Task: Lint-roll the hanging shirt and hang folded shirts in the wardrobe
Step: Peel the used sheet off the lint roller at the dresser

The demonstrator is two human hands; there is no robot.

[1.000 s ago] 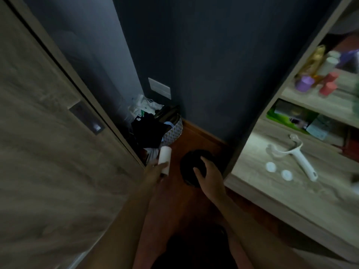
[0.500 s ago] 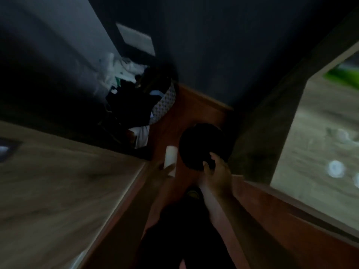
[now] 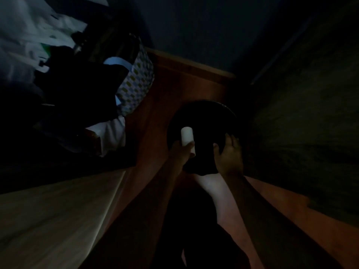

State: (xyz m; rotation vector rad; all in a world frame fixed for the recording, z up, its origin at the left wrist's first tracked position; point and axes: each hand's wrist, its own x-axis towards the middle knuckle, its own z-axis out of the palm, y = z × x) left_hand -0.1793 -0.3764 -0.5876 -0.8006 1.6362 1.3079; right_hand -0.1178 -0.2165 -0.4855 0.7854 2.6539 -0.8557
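The scene is dark and I look down at the floor. My left hand (image 3: 181, 152) grips a white cylinder, a lint roll (image 3: 187, 136), held upright over a round black bin (image 3: 202, 121) standing on the reddish wooden floor. My right hand (image 3: 230, 154) rests with spread fingers on the bin's near right rim. No shirt or hanger shows clearly in this view.
A patterned basket (image 3: 136, 82) stuffed with dark and white clothes stands at the left against the dark blue wall (image 3: 194, 26). A light wooden wardrobe door (image 3: 54, 216) fills the lower left. A dark cabinet side (image 3: 303, 113) rises at the right. My leg (image 3: 223, 200) is below.
The view has dropped lower and closer to the floor. My left hand has carried the white roll rightward over the black bin. My right hand stays on the bin's rim.
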